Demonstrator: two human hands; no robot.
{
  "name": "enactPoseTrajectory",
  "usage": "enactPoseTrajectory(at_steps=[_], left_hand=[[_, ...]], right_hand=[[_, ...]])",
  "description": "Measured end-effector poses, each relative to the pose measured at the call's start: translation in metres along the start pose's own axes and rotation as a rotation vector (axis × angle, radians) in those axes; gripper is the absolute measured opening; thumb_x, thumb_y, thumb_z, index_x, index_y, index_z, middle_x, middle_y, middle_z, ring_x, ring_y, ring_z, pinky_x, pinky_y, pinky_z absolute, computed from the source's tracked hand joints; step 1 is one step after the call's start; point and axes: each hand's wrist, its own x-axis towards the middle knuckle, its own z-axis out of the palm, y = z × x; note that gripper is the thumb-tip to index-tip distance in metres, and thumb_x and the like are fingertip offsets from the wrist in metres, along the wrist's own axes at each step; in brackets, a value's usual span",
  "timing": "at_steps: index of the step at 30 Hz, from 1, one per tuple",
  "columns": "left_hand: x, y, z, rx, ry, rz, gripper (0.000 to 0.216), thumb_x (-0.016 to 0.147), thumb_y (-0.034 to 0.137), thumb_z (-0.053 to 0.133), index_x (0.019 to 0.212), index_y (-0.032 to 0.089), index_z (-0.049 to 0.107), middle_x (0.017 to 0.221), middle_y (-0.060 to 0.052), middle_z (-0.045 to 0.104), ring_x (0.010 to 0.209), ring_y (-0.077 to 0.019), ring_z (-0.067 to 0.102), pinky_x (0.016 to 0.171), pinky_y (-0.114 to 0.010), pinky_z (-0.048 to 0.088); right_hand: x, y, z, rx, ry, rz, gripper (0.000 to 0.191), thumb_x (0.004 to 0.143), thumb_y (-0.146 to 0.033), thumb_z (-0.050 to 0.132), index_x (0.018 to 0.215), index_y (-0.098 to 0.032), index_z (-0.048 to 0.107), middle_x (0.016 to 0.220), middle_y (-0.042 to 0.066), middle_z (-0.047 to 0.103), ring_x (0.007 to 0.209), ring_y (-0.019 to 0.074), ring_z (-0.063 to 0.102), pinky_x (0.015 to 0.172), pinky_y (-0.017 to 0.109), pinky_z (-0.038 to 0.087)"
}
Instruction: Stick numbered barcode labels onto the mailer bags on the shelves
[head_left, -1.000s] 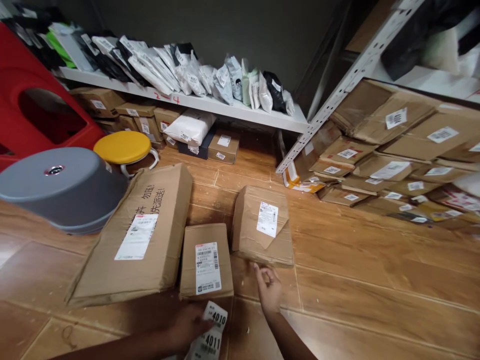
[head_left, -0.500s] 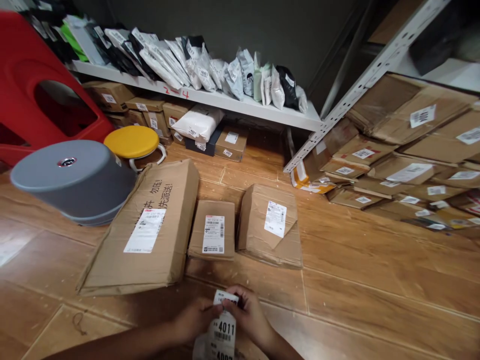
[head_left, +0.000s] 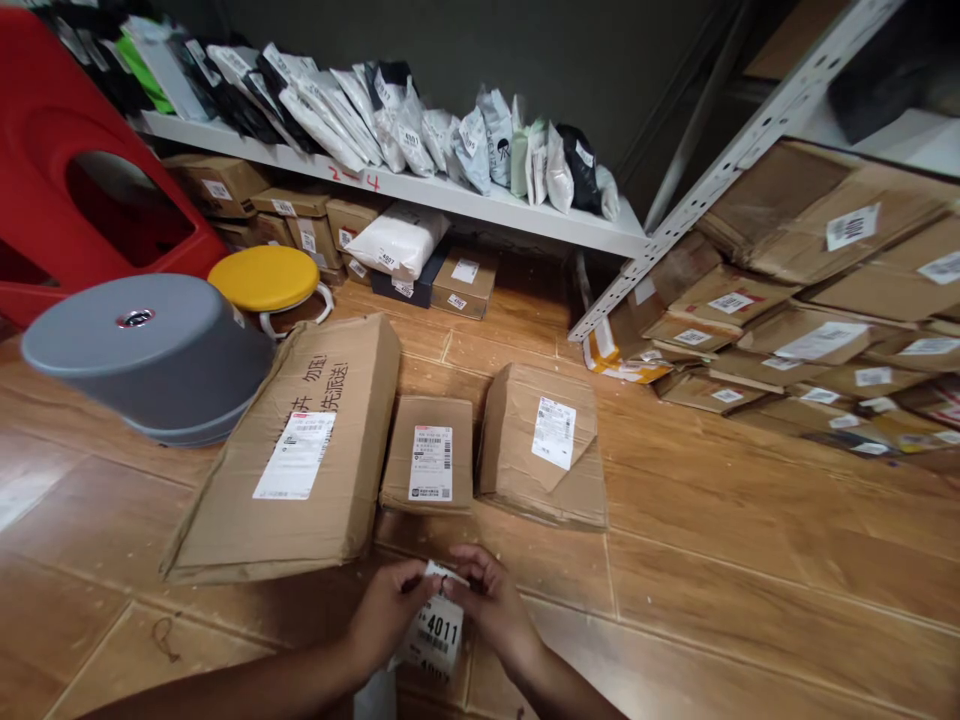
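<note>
A strip of white number labels (head_left: 437, 632) hangs between my hands, with "4011" printed on it. My left hand (head_left: 386, 610) pinches its upper left edge. With thumb and fingers closed on the top of the strip, my right hand (head_left: 495, 605) grips the other side. Beyond my hands, three cardboard parcels lie on the floor: a long box (head_left: 300, 540) at the left, a small box (head_left: 394, 470) in the middle and a medium box (head_left: 502, 450) at the right. Each bears a white shipping label.
A grey stool (head_left: 150, 360), a yellow stool (head_left: 262, 278) and a red plastic stool (head_left: 150, 215) stand at the left. Bagged parcels line a white shelf (head_left: 487, 200), with boxes beneath. Labelled cartons (head_left: 810, 320) are stacked at the right.
My hands have risen slightly and the left has come up beside the strip's top. The strip is now tilted, its lower end swung forward. The parcels stay in place.
</note>
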Motion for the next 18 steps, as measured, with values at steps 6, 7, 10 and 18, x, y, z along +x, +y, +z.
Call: enactPoseTrajectory(at_steps=[6,7,10,18], left_hand=[[0.002,-0.006,0.0,-0.102,-0.006,-0.076,0.044,0.053,0.053,0.064,0.07,0.012,0.064,0.061,-0.001,0.06,0.059,-0.0143,0.047,0.06,-0.027,0.036],[0.003,-0.007,0.0,-0.113,0.003,-0.094,0.046,0.052,0.055,0.064,0.069,0.012,0.064,0.06,-0.001,0.059,0.057,-0.0139,0.047,0.059,-0.027,0.036],[0.004,-0.012,0.0,-0.102,0.059,-0.118,0.049,0.051,0.059,0.064,0.065,0.012,0.061,0.058,-0.001,0.057,0.056,-0.013,0.045,0.057,-0.027,0.034],[0.004,-0.009,-0.002,-0.026,0.097,-0.114,0.052,0.052,0.065,0.06,0.058,0.014,0.056,0.052,0.003,0.049,0.053,-0.0113,0.039,0.054,-0.025,0.03]], right_hand=[[0.006,-0.006,-0.008,-0.076,0.004,-0.03,0.041,0.054,-0.055,0.074,0.064,-0.018,0.06,0.058,-0.002,0.055,0.057,0.0129,0.047,0.058,0.027,0.035],[0.007,-0.007,-0.007,-0.083,0.008,-0.036,0.041,0.054,-0.055,0.074,0.064,-0.018,0.06,0.059,-0.002,0.055,0.057,0.0131,0.047,0.058,0.028,0.035],[0.01,-0.012,-0.005,-0.104,0.004,-0.04,0.041,0.055,-0.056,0.072,0.066,-0.017,0.062,0.061,0.0,0.059,0.058,0.0143,0.05,0.059,0.029,0.036],[0.012,-0.017,-0.003,-0.133,0.008,-0.065,0.034,0.06,-0.051,0.07,0.063,-0.019,0.061,0.058,-0.002,0.056,0.057,0.0137,0.048,0.06,0.029,0.037]])
